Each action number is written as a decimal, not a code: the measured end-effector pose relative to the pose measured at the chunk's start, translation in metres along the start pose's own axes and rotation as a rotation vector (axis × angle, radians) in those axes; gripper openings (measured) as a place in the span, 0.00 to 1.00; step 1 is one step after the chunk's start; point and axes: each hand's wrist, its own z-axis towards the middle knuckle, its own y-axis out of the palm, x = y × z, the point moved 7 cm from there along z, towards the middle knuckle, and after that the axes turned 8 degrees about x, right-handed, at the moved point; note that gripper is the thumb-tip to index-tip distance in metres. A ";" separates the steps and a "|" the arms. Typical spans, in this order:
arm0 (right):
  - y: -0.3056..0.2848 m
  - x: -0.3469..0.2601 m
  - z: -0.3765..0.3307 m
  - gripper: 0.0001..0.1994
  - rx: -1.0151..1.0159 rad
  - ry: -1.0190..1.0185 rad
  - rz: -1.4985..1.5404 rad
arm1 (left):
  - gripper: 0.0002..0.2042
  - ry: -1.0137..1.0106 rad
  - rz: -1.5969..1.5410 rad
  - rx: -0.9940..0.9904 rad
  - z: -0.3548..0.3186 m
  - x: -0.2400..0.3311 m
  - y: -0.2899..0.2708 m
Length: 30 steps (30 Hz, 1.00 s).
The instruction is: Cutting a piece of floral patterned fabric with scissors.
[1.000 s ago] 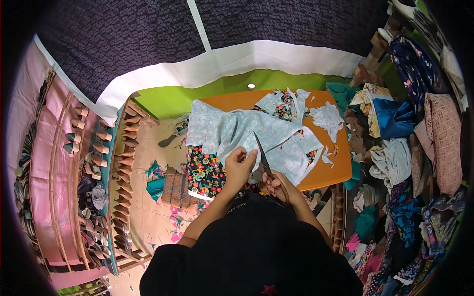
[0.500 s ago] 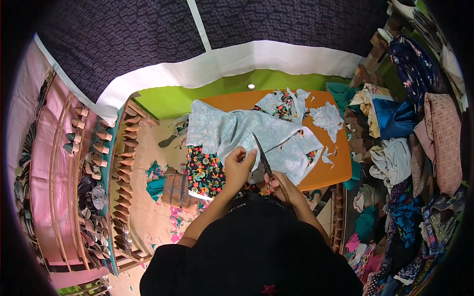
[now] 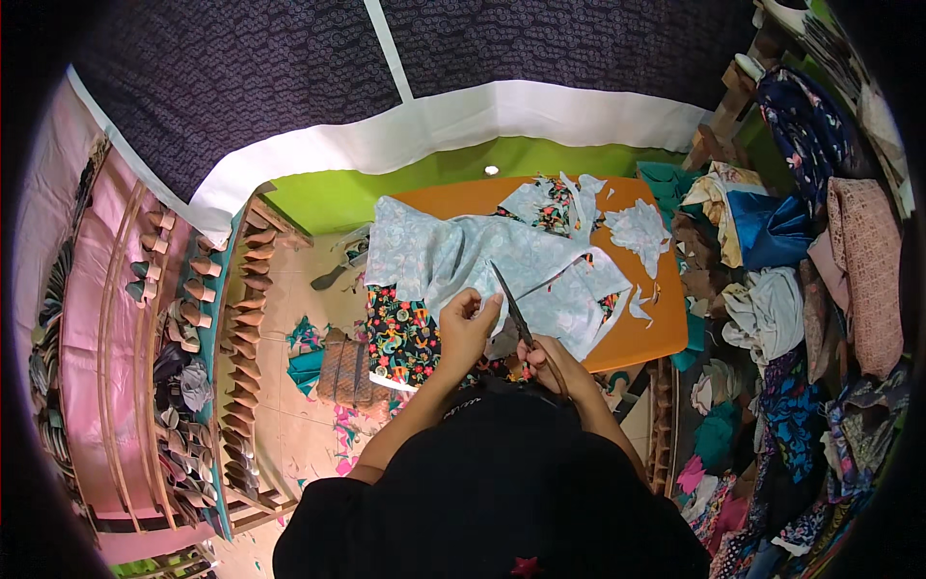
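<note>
Nearest is the person's own black top (image 3: 492, 482), with a small red star at its near edge and a bare forearm reaching out on either side. The right hand (image 3: 552, 365) lies just beyond it, fingers closed around the handle end of a pair of dark scissors (image 3: 518, 318). The blades run from those fingers toward the far left, over the cloth; whether they stand apart is too fine to tell. The left hand (image 3: 465, 330) rests on the near part of the cloth, left of the scissors, fingers curled in toward the thumb, just beside the blades. I cannot tell whether they pinch any fabric.

The pale blue-grey cloth (image 3: 424, 246) spreads beneath and beyond both hands, rumpled, most of it on the far side of the fingers. A black floral piece (image 3: 400, 338) shows at its near left, beside the left hand. Under the cloth is an orange bench (image 3: 666, 333), seen mostly along its right and far sides. Pale scraps (image 3: 639, 234) lie on its right part, and another floral piece (image 3: 558, 207) on its far part. Farther still come a green wall (image 3: 338, 185) and a dark patterned curtain (image 3: 289, 96) with a white border.
</note>
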 end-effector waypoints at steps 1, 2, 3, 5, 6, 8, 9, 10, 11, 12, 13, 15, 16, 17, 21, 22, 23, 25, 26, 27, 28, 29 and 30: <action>0.000 -0.003 -0.001 0.39 0.000 -0.001 0.000 | 0.16 -0.008 -0.017 -0.014 0.000 -0.003 0.000; -0.001 -0.005 -0.001 0.40 0.004 0.017 -0.008 | 0.16 -0.015 -0.034 -0.029 0.000 -0.006 0.001; -0.002 -0.005 -0.002 0.40 0.009 0.035 -0.016 | 0.16 -0.014 -0.034 -0.028 0.002 -0.010 -0.001; -0.003 -0.005 -0.002 0.40 0.008 0.025 -0.047 | 0.16 0.037 0.037 -0.064 0.003 -0.011 -0.001; -0.004 -0.005 -0.002 0.40 0.008 0.016 -0.078 | 0.16 0.038 0.037 -0.063 0.003 -0.012 -0.002; -0.004 -0.005 -0.002 0.39 0.026 0.014 -0.100 | 0.16 0.041 0.042 -0.090 0.001 -0.007 0.000; -0.005 -0.004 -0.001 0.38 0.042 0.012 -0.122 | 0.16 0.042 0.042 -0.091 0.001 -0.007 0.000; -0.005 -0.002 -0.001 0.38 0.042 0.011 -0.123 | 0.15 0.049 0.059 -0.101 0.001 -0.007 -0.001; -0.004 0.000 -0.001 0.38 0.050 0.012 -0.129 | 0.15 0.055 0.075 -0.111 0.001 -0.006 -0.001; -0.004 0.002 -0.002 0.37 0.059 0.013 -0.136 | 0.15 0.056 0.075 -0.110 0.001 -0.004 -0.001; -0.003 0.001 -0.003 0.37 0.059 0.013 -0.137 | 0.14 0.041 0.082 -0.117 -0.001 0.000 -0.001; 0.000 0.000 -0.004 0.37 0.055 0.035 -0.003 | 0.14 0.026 0.089 -0.124 -0.003 0.001 0.000; 0.000 -0.001 -0.004 0.37 0.053 0.034 -0.003 | 0.13 0.035 0.097 -0.140 -0.004 0.002 0.001; -0.001 -0.002 -0.003 0.37 0.049 0.016 -0.017 | 0.12 0.044 0.105 -0.156 -0.004 0.002 0.002; -0.001 0.005 -0.003 0.38 0.045 0.037 -0.021 | 0.11 0.049 0.075 -0.160 -0.007 0.008 0.003; -0.001 0.005 -0.004 0.38 0.045 0.037 -0.021 | 0.11 0.044 0.067 -0.158 -0.005 0.003 0.003; -0.001 0.004 -0.005 0.38 0.049 0.032 -0.010 | 0.11 0.039 0.060 -0.157 -0.005 0.001 0.003; -0.002 0.002 -0.007 0.38 0.054 0.028 0.000 | 0.11 0.046 0.078 -0.157 -0.006 0.001 0.002; -0.002 -0.004 -0.007 0.38 0.058 -0.003 -0.005 | 0.12 0.053 0.096 -0.158 -0.007 0.002 0.001; -0.003 -0.010 -0.008 0.38 0.063 -0.033 -0.010 | 0.12 0.053 0.096 -0.159 -0.007 0.001 0.001; -0.005 -0.013 -0.008 0.38 0.063 -0.034 -0.010 | 0.12 0.061 0.113 -0.168 -0.007 0.000 0.001; -0.006 -0.018 -0.008 0.37 0.056 -0.058 -0.023 | 0.12 0.069 0.131 -0.176 -0.008 0.000 0.001; -0.006 -0.021 -0.009 0.37 0.049 -0.083 -0.035 | 0.12 0.069 0.131 -0.176 -0.009 0.001 0.001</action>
